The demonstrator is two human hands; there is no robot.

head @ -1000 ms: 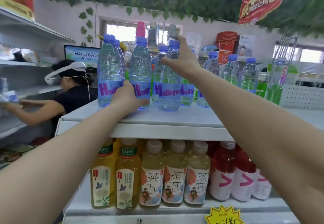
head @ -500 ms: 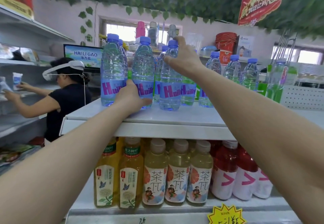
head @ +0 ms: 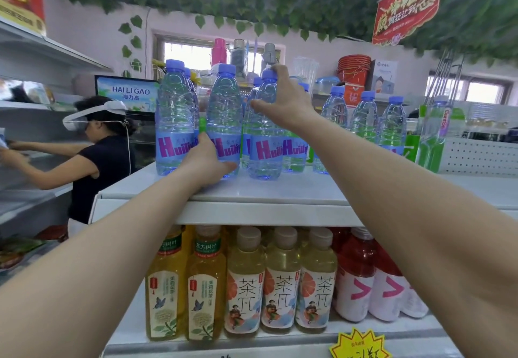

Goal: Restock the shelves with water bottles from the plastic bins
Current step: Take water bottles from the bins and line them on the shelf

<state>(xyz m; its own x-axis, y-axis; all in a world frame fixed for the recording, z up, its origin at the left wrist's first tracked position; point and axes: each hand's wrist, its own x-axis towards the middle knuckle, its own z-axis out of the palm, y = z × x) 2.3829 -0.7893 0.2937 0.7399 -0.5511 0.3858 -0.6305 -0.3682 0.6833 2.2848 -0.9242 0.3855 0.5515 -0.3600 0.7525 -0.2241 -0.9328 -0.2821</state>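
Several clear water bottles with blue caps and blue "Huiliy" labels stand upright on the white top shelf. My left hand wraps the base of the second bottle from the left. My right hand grips the neck and shoulder of the bottle next to it, just below its blue cap. A further bottle stands at the far left, untouched. Three more bottles stand further back on the right. No plastic bin shows in the head view.
Yellow tea bottles, pale tea bottles and red drink bottles fill the shelf below. A person in a dark top with a white headset reaches into shelving at the left. Green bottles stand right.
Both hands stay on the same two bottles. The view has shifted slightly; the bottle under my right hand now stands closer to the shelf's front. The person at the left reaches further left.
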